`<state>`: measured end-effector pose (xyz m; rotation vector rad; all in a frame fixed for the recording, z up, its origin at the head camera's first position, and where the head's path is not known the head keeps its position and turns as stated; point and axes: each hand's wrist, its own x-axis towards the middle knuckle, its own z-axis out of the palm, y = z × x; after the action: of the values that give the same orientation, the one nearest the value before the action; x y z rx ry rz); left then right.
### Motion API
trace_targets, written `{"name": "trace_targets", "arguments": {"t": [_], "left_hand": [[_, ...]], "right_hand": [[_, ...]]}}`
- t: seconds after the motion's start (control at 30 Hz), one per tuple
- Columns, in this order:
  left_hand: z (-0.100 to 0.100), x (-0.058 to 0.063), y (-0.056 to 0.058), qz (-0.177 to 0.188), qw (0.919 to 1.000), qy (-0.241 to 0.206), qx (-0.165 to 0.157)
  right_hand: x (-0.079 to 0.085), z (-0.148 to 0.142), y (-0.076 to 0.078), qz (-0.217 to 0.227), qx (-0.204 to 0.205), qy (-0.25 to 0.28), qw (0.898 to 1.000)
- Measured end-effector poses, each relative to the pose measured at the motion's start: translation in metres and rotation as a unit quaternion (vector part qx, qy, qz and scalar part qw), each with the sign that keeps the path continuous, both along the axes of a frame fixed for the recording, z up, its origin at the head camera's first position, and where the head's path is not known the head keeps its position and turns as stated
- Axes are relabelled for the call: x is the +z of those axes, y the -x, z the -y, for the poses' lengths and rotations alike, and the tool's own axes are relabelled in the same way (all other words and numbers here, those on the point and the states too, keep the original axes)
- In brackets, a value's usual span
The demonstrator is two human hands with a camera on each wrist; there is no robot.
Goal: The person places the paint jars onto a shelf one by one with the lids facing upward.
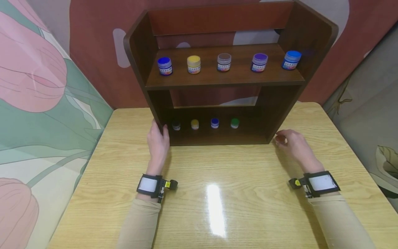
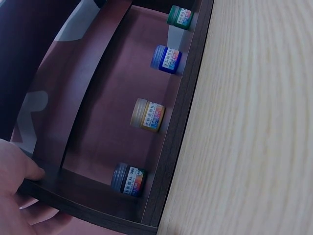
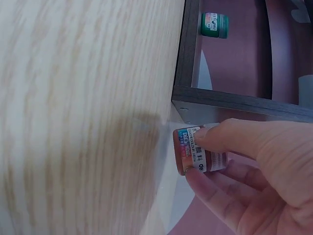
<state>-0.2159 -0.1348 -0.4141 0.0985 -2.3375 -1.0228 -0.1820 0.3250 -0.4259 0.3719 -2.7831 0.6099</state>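
Note:
A dark brown two-tier wooden shelf (image 1: 224, 83) stands on the table, against the wall. My left hand (image 1: 158, 143) grips its left side panel low down, thumb on the inner face and fingers round the outside, as the left wrist view shows. My right hand (image 1: 295, 145) pinches a small reddish-brown paint jar (image 3: 191, 151) between thumb and fingers. That jar is beside the shelf's lower right corner, outside the panel. On the lower tier stand a dark jar (image 2: 129, 179), a yellow jar (image 2: 148, 115), a blue jar (image 2: 167, 59) and a green jar (image 2: 180, 17).
Along the upper tier stand several paint jars: a dark blue jar (image 1: 165, 66), a yellow one, a brown-lidded jar (image 1: 224, 62), a purple jar (image 1: 259, 62) and a bright blue jar (image 1: 291, 60). The wood-grain table (image 1: 186, 207) extends in front; patterned walls rise behind and at both sides.

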Motion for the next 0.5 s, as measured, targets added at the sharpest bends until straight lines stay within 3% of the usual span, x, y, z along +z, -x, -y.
{"name": "trace_targets", "arguments": {"t": [0.5], "left_hand": [[0.0005,-0.0005,0.0012,-0.001,1.0000,-0.004,-0.005]], "right_hand": [[-0.0040,-0.0025,0.0006,0.022,-0.004,-0.006,1.000]]}}
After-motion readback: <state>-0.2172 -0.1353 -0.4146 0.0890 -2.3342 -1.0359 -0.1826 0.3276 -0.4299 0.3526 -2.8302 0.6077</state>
